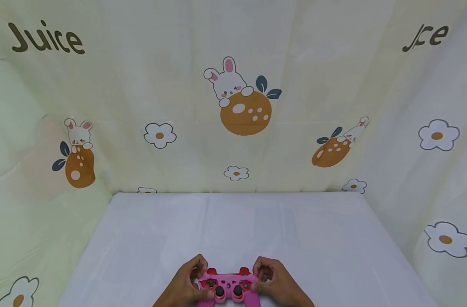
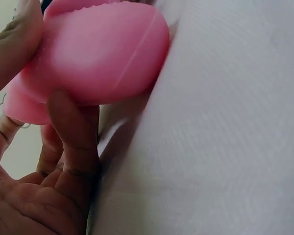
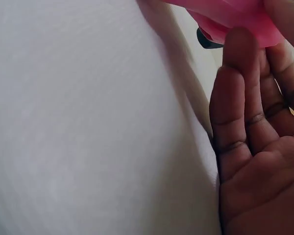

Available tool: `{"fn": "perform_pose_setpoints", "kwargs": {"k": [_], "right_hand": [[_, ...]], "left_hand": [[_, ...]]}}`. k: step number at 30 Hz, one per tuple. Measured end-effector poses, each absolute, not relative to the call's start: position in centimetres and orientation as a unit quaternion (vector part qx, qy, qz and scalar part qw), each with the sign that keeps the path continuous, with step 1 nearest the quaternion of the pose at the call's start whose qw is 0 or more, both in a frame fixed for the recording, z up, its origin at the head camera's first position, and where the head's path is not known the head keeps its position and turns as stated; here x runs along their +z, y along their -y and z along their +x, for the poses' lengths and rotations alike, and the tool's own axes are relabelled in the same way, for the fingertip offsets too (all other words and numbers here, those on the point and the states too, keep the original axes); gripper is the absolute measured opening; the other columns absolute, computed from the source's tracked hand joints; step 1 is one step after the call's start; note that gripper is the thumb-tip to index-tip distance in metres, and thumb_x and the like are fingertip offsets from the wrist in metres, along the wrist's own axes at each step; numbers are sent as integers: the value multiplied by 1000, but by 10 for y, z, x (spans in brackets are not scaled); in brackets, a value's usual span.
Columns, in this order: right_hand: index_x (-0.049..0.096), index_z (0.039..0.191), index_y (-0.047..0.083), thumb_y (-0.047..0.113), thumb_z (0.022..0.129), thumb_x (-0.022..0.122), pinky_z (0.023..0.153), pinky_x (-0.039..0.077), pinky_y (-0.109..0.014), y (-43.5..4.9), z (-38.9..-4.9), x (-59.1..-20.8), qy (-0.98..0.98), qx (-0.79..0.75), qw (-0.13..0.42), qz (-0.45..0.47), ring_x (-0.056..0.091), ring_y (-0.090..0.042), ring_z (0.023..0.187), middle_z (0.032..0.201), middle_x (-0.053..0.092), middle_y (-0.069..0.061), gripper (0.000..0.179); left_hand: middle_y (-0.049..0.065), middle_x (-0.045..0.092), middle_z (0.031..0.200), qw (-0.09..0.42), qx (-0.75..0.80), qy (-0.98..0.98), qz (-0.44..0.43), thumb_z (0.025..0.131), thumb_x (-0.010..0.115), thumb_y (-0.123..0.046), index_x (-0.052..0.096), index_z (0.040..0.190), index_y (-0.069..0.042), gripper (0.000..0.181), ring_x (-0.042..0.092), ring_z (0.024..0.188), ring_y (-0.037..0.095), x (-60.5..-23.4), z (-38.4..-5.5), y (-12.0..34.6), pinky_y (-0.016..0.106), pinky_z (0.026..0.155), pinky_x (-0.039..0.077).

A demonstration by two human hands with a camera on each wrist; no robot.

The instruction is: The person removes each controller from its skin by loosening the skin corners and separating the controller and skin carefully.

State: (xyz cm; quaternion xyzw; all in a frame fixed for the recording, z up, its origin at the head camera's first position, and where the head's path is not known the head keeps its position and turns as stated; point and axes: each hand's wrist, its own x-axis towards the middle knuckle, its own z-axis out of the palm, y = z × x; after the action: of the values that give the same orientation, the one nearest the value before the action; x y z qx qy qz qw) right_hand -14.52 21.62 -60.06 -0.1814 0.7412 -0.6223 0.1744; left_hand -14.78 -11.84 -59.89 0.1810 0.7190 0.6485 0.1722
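Note:
A red game controller [image 1: 244,271] with two black thumbsticks lies at the table's near edge, partly wrapped in a pink silicone cover [image 1: 229,277]. Red shows at its top shoulders and around the buttons. At its left side, my left hand [image 1: 183,282] pinches the cover between thumb and fingers. The right hand [image 1: 278,282] pinches the cover's opposite upper corner. In the left wrist view, the smooth pink grip end of the cover [image 2: 108,54] rests close over the cloth, fingers under it. Fingertips [image 3: 240,44] touch the pink edge in the right wrist view.
White cloth covers the table [image 1: 233,226]. Behind it and along both sides hang pale curtains [image 1: 195,94] printed with rabbits, oranges and flowers.

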Motion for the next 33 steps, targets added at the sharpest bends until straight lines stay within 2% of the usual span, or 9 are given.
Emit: {"fn": "perform_pose_setpoints", "kwargs": {"k": [5,11,15,20,27,33], "right_hand": [[61,95,5,14,96,79,56,41,-24,-216,-144,-601,-745,-617,179,-180,46,-2,64,72,50,4,20],[60,91,5,12,97,78,49,33,-32,-216,-144,-600,-750,-608,177,-190,40,-1,60,68,45,4,20],[61,95,5,15,97,79,51,36,-27,-214,-144,-598,-761,-600,179,-168,41,-1,60,68,46,4,21],[61,105,4,19,96,79,55,38,-21,-212,-141,-598,-765,-602,189,-132,41,-1,59,67,47,4,25],[62,99,1,17,99,76,45,26,-30,-213,-141,-597,-752,-616,187,-143,32,-2,53,60,38,5,21],[62,101,2,19,98,77,45,30,-24,-212,-138,-598,-749,-624,194,-113,32,-3,50,58,38,6,23]], "left_hand": [[6,46,94,156,634,-734,187,83,92,-14,50,103,-7,47,56,84,5,-602,-147,118,23,73,48],[4,49,91,139,630,-747,161,84,91,-16,51,93,-9,42,51,82,7,-604,-141,118,23,67,45],[2,52,92,129,618,-761,148,83,92,-18,54,101,-12,43,52,78,7,-603,-141,117,22,61,45],[-1,58,90,150,610,-769,119,82,94,-20,56,108,-14,46,56,73,6,-601,-143,117,22,56,48],[-1,60,86,156,602,-777,97,81,93,-26,56,102,-13,45,58,73,8,-600,-141,118,23,58,47],[-3,56,82,136,599,-783,96,81,94,-26,58,98,-15,41,54,68,5,-604,-139,117,23,60,47]]}}
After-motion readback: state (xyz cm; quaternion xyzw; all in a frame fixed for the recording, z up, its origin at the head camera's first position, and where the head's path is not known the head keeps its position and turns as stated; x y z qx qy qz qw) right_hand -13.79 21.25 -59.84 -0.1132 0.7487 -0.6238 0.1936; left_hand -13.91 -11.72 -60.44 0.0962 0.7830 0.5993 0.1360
